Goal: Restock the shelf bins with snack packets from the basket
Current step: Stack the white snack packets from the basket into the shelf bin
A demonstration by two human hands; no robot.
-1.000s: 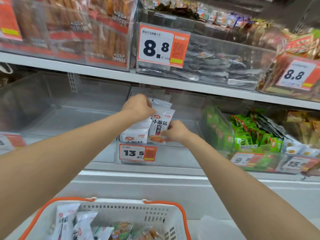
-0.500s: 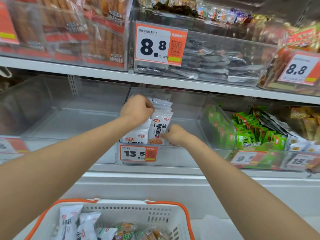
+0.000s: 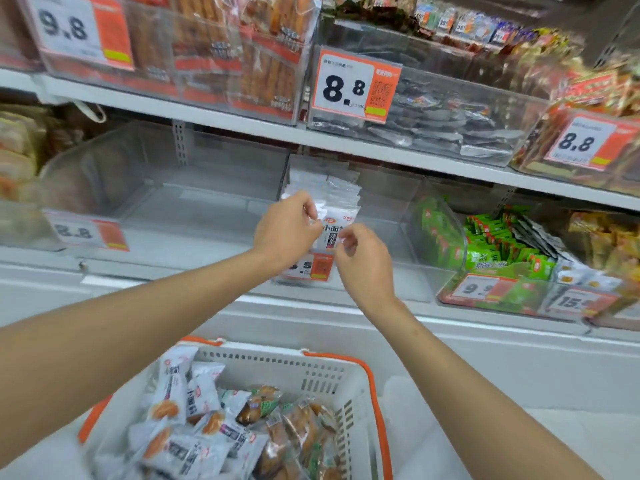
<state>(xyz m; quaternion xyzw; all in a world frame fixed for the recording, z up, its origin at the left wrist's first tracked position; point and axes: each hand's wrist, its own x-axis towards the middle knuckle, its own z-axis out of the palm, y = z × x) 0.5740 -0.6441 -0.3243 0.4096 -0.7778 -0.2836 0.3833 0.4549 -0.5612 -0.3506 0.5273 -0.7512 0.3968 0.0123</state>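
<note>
White snack packets [image 3: 343, 197] stand in a row in the clear middle bin [image 3: 391, 216] on the lower shelf. My left hand [image 3: 285, 232] is at the tops of the front packets and pinches a white packet edge between thumb and fingers. My right hand [image 3: 363, 259] hovers just right of it, in front of the first packet, fingers loosely curled with nothing in them. Below, the white basket with orange handles [image 3: 277, 353] holds several more white packets [image 3: 173, 384] and brownish ones [image 3: 294, 424].
Left of the middle bin is a clear bin [image 3: 166, 202] with nothing in it. On the right sits a bin of green packets [image 3: 491, 251]. The upper shelf edge [image 3: 242, 121] overhangs the bins, and a 13.5 price tag [image 3: 317, 268] is partly hidden by my hands.
Both hands have drawn back from the packets toward me, and the right hand let go of the front packet. The view tilted down, showing more of the basket.
</note>
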